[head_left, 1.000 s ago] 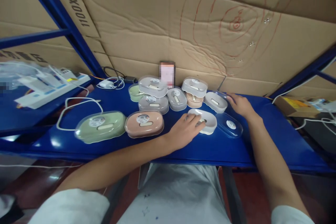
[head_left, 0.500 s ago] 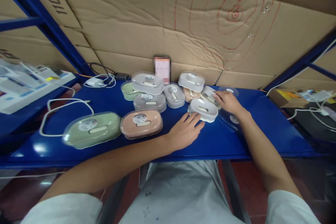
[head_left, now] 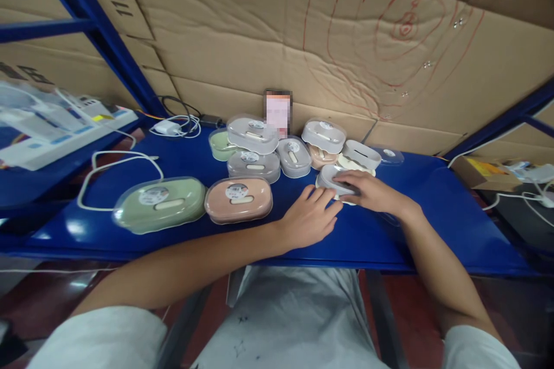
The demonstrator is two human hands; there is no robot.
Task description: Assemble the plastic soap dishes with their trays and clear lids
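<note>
Grey box [head_left: 329,174] gripped by right hand [head_left: 370,191]; left hand [head_left: 308,218] loosely open beside it, pale box [head_left: 357,154] close behind.

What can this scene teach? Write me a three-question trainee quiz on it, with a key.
1. Which hand partly covers the gray piece in front of the person?
2. True or false: the front pink box has a round label on top.
3. Fill in: directly left of that pink box sits a ____ box.

Key: 1. The right hand. 2. True. 3. Green; the green box.
</note>
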